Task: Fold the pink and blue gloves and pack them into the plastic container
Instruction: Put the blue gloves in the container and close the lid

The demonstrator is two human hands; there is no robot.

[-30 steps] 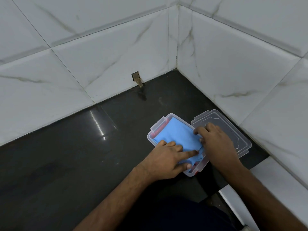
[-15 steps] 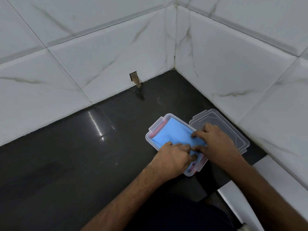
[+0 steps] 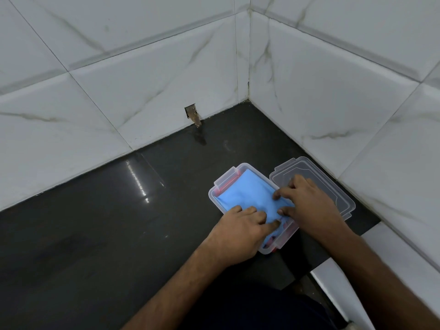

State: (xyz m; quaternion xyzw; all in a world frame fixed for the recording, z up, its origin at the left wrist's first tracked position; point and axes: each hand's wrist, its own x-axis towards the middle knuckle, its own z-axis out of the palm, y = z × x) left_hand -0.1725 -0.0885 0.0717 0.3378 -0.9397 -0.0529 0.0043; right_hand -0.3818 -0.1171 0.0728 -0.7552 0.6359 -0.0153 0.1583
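A clear plastic container (image 3: 220, 184) sits on the dark counter near the right wall. The folded blue glove (image 3: 247, 194) lies on top inside it. Slivers of the pink glove (image 3: 227, 185) show beneath it along the far-left side and at the near end. My left hand (image 3: 240, 232) rests over the container's near end, fingertips pressing the blue glove's near edge. My right hand (image 3: 309, 206) presses the glove's right side with spread fingers, its palm over the lid. Neither hand grips anything.
The clear lid (image 3: 333, 184) lies flat just right of the container, against the white tiled wall (image 3: 333, 91). The dark counter (image 3: 119, 222) stretches left. A small broken notch (image 3: 191, 114) marks the back wall's base. A white ledge (image 3: 352, 282) runs at lower right.
My left hand has drawn its pointing finger back and curled over the container's near end. My right hand has spread its fingers on the blue glove. The glove lies flatter.
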